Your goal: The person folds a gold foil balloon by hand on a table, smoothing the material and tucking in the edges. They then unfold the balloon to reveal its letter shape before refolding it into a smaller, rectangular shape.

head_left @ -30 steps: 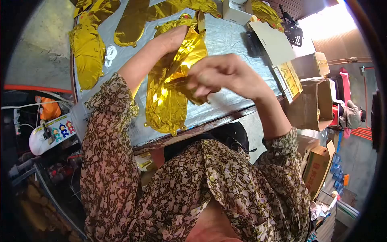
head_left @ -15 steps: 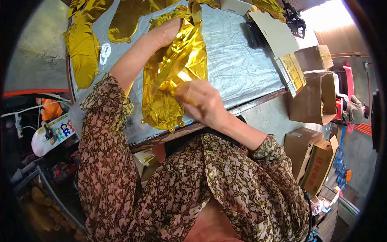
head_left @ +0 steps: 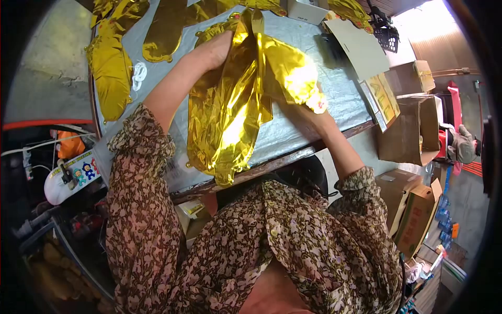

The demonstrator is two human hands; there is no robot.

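Note:
A shiny gold foil balloon, flat and crumpled, lies across the near edge of the table, its lower end hanging close to my body. At its upper part my left hand is closed on the foil, with the fingers hidden behind the raised folds. My right hand grips a flap of the foil drawn out to the right; the flap covers most of its fingers. More flat gold foil balloons lie on the left and far sides of the table.
The table has a pale blue plastic cover. A coil of white string lies at the left. A grey cardboard sheet and a white box sit at the far right. Cardboard boxes stand beyond the right edge.
My right hand has moved right and up from the middle of the balloon, spreading a foil flap outward. The left hand stays near the top, while the balloon's near end has shifted slightly toward me.

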